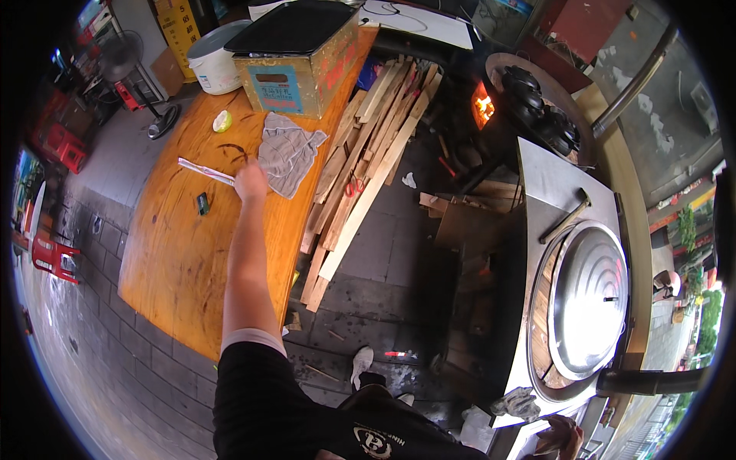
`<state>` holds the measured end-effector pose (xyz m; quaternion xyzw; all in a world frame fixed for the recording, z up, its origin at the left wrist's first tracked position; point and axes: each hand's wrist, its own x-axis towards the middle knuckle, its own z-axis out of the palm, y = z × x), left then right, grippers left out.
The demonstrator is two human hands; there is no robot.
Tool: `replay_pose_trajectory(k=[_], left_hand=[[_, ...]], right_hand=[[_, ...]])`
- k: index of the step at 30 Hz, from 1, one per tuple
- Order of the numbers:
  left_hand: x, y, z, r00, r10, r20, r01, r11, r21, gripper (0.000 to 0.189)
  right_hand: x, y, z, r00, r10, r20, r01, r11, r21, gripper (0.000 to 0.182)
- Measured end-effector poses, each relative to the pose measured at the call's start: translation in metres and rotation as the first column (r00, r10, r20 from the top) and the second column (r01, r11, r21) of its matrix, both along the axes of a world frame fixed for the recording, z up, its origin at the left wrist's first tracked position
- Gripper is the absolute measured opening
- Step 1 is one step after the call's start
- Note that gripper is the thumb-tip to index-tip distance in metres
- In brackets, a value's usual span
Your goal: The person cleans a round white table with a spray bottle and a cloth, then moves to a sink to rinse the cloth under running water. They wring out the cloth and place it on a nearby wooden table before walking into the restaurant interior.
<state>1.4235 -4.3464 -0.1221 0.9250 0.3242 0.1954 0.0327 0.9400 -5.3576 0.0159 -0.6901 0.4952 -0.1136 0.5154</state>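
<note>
My left hand (251,181) reaches over the orange wooden table, fingers curled and slightly blurred. It meets the end of a narrow white and pink wrapped strip (204,171); whether it grips the strip is unclear. A dark curved mark or cord (234,149) lies just beyond the fingers. Close on the right is a crumpled grey-brown cloth (287,154). A small dark green packet or card (202,204) rests nearer to me, and a green and white round object (222,121) farther off. My right hand is not plainly in view; a brownish shape at the lower right edge is unclear.
A box (276,86) with a black tray (293,29) and a white pot (215,63) stand on the table. Wood planks (368,167) with red scissors (353,187) lie beside it. Fire (483,105) burns near black pots (523,86). A large metal lid (592,305) covers the right stove.
</note>
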Motion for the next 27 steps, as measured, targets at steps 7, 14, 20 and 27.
replay_pose_trajectory(k=[7, 14, 20, 27], left_hand=[[-0.014, -0.024, 0.024, 0.916, -0.396, -0.065, 0.400, 0.913, 0.083, 0.022], [-0.020, -0.073, 0.009, 0.850, -0.375, -0.371, 0.358, 0.926, -0.118, 0.026], [-0.014, -0.049, -0.032, 0.848, -0.320, -0.422, 0.341, 0.940, -0.028, 0.019], [-0.009, -0.079, 0.100, 0.924, -0.145, 0.355, 0.188, 0.978, -0.089, 0.024]], right_hand=[[0.014, 0.032, -0.033, 0.998, 0.065, -0.016, -0.063, 0.993, 0.100, 0.022], [0.003, 0.052, -0.049, 0.989, 0.139, 0.045, -0.143, 0.983, 0.116, 0.027], [-0.007, 0.049, -0.052, 0.973, 0.195, 0.120, -0.208, 0.972, 0.111, 0.031], [-0.048, 0.029, -0.028, 0.944, 0.190, 0.271, -0.211, 0.976, 0.051, 0.035]])
